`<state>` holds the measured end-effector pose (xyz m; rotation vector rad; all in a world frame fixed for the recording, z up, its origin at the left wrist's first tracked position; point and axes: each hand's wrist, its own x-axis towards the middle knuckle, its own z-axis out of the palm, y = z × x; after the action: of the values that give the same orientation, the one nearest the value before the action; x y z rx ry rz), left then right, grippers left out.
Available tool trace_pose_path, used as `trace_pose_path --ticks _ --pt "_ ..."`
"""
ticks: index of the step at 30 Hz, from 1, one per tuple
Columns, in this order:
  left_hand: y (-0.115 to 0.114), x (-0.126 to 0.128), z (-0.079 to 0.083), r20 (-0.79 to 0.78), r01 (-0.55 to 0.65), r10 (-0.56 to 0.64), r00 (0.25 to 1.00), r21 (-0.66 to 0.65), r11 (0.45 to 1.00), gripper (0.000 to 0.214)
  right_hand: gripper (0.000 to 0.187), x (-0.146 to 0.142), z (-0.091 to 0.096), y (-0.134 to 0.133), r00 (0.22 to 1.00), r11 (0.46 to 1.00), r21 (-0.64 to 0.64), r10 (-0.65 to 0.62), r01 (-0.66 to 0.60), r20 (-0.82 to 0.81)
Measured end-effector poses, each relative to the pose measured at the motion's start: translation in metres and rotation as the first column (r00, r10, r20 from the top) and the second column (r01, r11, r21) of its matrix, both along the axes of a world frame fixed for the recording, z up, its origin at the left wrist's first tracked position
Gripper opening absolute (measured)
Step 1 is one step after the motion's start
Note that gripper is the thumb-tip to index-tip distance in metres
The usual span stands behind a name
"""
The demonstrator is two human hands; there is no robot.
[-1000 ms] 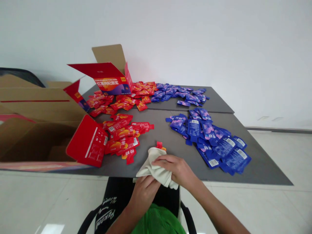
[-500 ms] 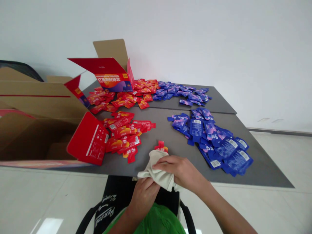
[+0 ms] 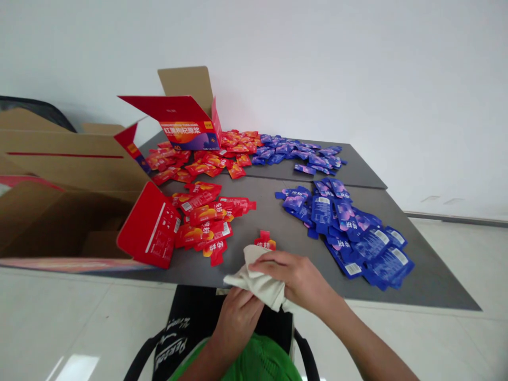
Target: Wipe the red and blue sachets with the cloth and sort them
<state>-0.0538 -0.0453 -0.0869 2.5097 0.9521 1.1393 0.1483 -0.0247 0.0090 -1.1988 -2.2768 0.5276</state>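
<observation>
A white wall (image 3: 357,63) stands behind a dark grey tabletop (image 3: 265,211), and pale floor tiles (image 3: 59,323) run under its near edge. At that near edge, about the middle, I hold a beige cloth (image 3: 260,280) in both hands. My left hand (image 3: 238,312) comes up from below the edge, its fingers curled onto the cloth's underside. My right hand (image 3: 299,278) lies over the top of the cloth and pinches it between thumb and fingers. A single red sachet (image 3: 265,242) shows at the cloth's far side, touching it; I cannot tell whether it sits inside the cloth or lies on the tabletop behind it.

Just left of the cloth lies a heap of red sachets (image 3: 206,222), and to the right, toward the right edge, a heap of blue sachets (image 3: 349,227). At the left edge a large cardboard box (image 3: 59,211) lies open, its red flap (image 3: 148,233) resting against the red heap. Along the far edge sit more red sachets (image 3: 198,161) and more blue ones (image 3: 301,153), side by side, with an open red carton (image 3: 186,124) at the far left corner.
</observation>
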Motion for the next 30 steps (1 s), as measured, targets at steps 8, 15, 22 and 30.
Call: trace_pose_path --ticks 8,15,22,30 --pt "0.003 -0.002 -0.001 0.015 0.042 -0.042 0.999 0.017 0.999 0.025 0.056 0.014 -0.022 0.058 0.971 0.979 0.057 -0.2 0.194 0.13" --pt "0.0 -0.002 -0.001 0.003 0.014 -0.014 1.0 0.019 1.0 0.028 0.053 0.008 0.005 0.01 0.992 0.991 0.065 -0.109 0.113 -0.061" --pt "0.001 -0.002 0.002 0.024 0.011 -0.011 1.0 0.014 1.0 0.028 0.052 0.008 -0.025 0.026 0.993 0.993 -0.034 -0.116 0.115 -0.011" --pt "0.002 -0.002 0.0 0.04 0.018 -0.019 0.999 0.033 0.999 0.028 0.053 0.021 -0.007 0.031 0.951 0.944 0.124 -0.296 0.306 -0.093"
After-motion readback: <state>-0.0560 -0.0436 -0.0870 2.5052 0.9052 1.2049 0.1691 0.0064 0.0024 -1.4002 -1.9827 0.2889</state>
